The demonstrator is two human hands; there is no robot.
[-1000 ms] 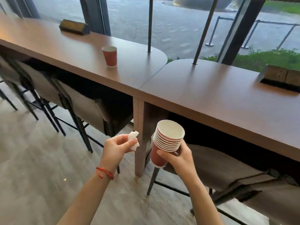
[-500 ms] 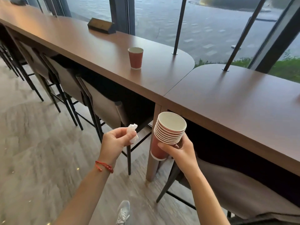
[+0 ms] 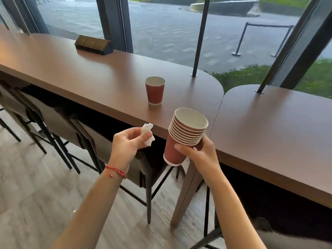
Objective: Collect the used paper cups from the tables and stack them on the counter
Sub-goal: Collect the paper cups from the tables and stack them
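Note:
A single red paper cup (image 3: 154, 91) stands upright on the long brown table (image 3: 86, 76), near its rounded right end. My right hand (image 3: 196, 153) grips a stack of several nested red cups (image 3: 185, 133), tilted slightly, just in front of the table's edge. My left hand (image 3: 128, 143) pinches a crumpled white napkin (image 3: 148, 133) between thumb and fingers, left of the stack and below the lone cup.
A second brown table (image 3: 280, 133) adjoins on the right. Bar stools (image 3: 111, 141) are tucked under the long table. A dark socket box (image 3: 93, 45) sits at the back by the window, and thin black posts (image 3: 199, 36) rise from the tabletops.
The view has come closer to the long table, so the lone cup now stands just beyond my hands. Both hands keep the same hold on napkin and cup stack.

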